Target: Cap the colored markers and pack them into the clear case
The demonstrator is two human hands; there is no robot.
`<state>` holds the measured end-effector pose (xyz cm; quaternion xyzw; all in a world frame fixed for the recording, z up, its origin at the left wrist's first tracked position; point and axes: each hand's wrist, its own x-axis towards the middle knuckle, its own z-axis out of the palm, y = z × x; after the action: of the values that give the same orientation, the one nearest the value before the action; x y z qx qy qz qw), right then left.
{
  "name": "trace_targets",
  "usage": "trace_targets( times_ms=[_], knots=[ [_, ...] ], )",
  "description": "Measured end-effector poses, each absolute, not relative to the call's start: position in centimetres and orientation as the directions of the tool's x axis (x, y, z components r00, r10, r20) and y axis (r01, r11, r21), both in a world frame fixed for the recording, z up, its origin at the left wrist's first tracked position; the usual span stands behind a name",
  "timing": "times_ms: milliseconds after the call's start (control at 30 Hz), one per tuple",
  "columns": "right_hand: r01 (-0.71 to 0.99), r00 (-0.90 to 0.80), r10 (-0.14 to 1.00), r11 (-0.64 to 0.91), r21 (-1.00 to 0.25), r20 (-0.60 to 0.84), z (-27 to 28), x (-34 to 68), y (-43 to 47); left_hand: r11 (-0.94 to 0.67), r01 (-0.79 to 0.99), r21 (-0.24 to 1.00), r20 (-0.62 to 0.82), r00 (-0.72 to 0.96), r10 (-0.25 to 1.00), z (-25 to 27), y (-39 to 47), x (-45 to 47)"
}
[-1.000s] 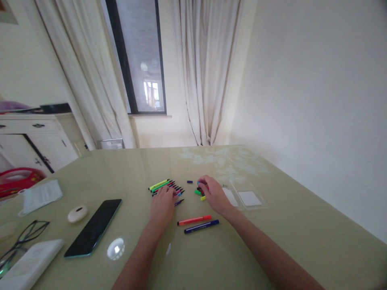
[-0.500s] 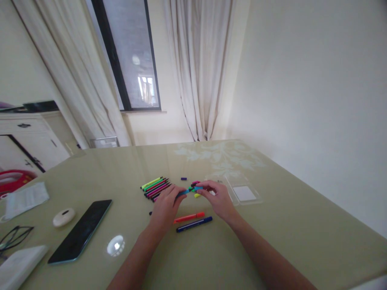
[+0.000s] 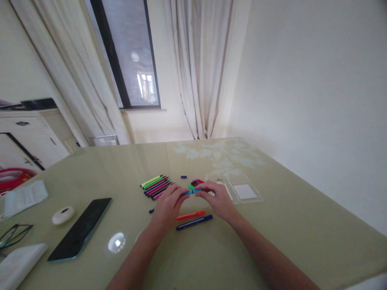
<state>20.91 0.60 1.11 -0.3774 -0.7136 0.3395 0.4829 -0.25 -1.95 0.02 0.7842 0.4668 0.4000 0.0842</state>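
A light blue marker (image 3: 188,193) lies level between my two hands over the middle of the table. My left hand (image 3: 165,206) pinches its barrel, while the fingertips of my right hand (image 3: 218,197) grip its blue cap (image 3: 197,190). Barrel and cap meet, with no tip showing between them. Beyond my left hand, several uncapped markers (image 3: 155,188) form a slanted row. Loose caps (image 3: 195,182), pink, red, black and green, lie behind the held marker. Nearer me rest an orange-red marker (image 3: 191,215) and a dark blue marker (image 3: 194,222), both capped.
An open clear plastic case (image 3: 256,198) sits right of my right hand. One dark blue cap (image 3: 184,177) lies farther back. On the left are a phone (image 3: 80,229), a white rounded case (image 3: 63,216), a face mask (image 3: 26,197) and glasses (image 3: 16,235).
The dark gap between the blue barrel and its cap has closed, as my hands brought the two parts together. The view has shifted slightly.
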Motion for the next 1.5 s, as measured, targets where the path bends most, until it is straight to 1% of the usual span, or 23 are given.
trace_targets(
  times_ms=[200,267,333,433,500,567,633,700,833,900,933,1000,1067,1100,1133,1200,1267,1333,1500],
  knots=[
    [0.18,-0.268,0.866,0.476,-0.861,0.423,0.8,21.0,0.8,-0.522,0.664,0.536,0.522,0.225,0.823,0.3,-2.2,0.2],
    [0.207,-0.291,0.87,0.463,-0.862,0.397,0.7,21.1,0.9,-0.5,0.671,0.547,0.476,0.241,0.846,0.3,-2.2,0.3],
    [0.273,-0.32,0.872,0.46,-0.845,0.371,0.6,21.3,1.2,-0.455,0.699,0.551,0.38,0.275,0.883,0.3,-2.2,0.4],
    [0.404,-0.329,0.866,0.489,-0.773,0.376,0.3,21.8,1.7,-0.383,0.766,0.517,0.192,0.333,0.923,0.6,-2.4,0.2],
    [0.527,-0.321,0.862,0.507,-0.682,0.392,0.0,22.1,2.0,-0.363,0.785,0.501,0.105,0.362,0.926,0.8,-2.6,0.0],
    [0.649,-0.339,0.859,0.509,-0.566,0.383,-0.4,22.4,2.3,-0.358,0.777,0.518,0.055,0.387,0.92,0.9,-2.8,0.0],
    [0.72,-0.371,0.855,0.511,-0.469,0.363,-0.8,22.4,2.5,-0.357,0.759,0.544,0.037,0.404,0.914,0.8,-3.1,0.3],
    [0.743,-0.403,0.844,0.528,-0.412,0.355,-1.1,22.3,2.6,-0.377,0.745,0.55,0.061,0.415,0.908,0.5,-3.2,1.0],
    [0.744,-0.435,0.827,0.552,-0.375,0.355,-1.5,22.1,2.9,-0.421,0.712,0.562,0.142,0.418,0.897,-0.1,-3.0,2.1],
    [0.747,-0.436,0.827,0.553,-0.37,0.356,-1.5,22.1,3.0,-0.403,0.71,0.577,0.188,0.366,0.912,-0.1,-2.3,1.4],
    [0.749,-0.436,0.826,0.553,-0.365,0.357,-1.5,22.1,3.0,-0.381,0.724,0.575,0.218,0.313,0.924,-0.1,-1.8,0.7],
    [0.752,-0.44,0.824,0.556,-0.355,0.357,-1.5,22.1,3.0,-0.287,0.787,0.546,0.305,0.132,0.943,0.0,-0.6,-1.6],
    [0.75,-0.449,0.82,0.562,-0.349,0.355,-1.5,22.1,3.0,-0.144,0.866,0.479,0.38,-0.057,0.923,-0.2,0.3,-4.2],
    [0.747,-0.456,0.817,0.567,-0.349,0.353,-1.5,22.0,2.9,-0.038,0.907,0.419,0.389,-0.142,0.91,-0.4,0.6,-5.5],
    [0.742,-0.463,0.814,0.573,-0.349,0.351,-1.6,22.0,2.9,0.081,0.927,0.366,0.38,-0.228,0.897,-0.6,0.9,-6.6],
    [0.732,-0.476,0.808,0.583,-0.352,0.348,-1.6,22.0,2.9,0.227,0.923,0.311,0.329,-0.329,0.885,-1.1,1.0,-8.2],
    [0.725,-0.484,0.805,0.588,-0.358,0.344,-1.6,22.0,2.9,0.295,0.903,0.312,0.264,-0.38,0.886,-1.5,1.1,-9.0],
    [0.724,-0.486,0.807,0.587,-0.363,0.335,-1.5,22.0,2.9,0.313,0.89,0.331,0.225,-0.397,0.89,-1.8,1.2,-9.3],
    [0.743,-0.484,0.825,0.563,-0.361,0.291,-1.3,22.0,2.8,0.287,0.881,0.376,0.221,-0.386,0.896,-2.1,1.7,-9.7]
  ],
)
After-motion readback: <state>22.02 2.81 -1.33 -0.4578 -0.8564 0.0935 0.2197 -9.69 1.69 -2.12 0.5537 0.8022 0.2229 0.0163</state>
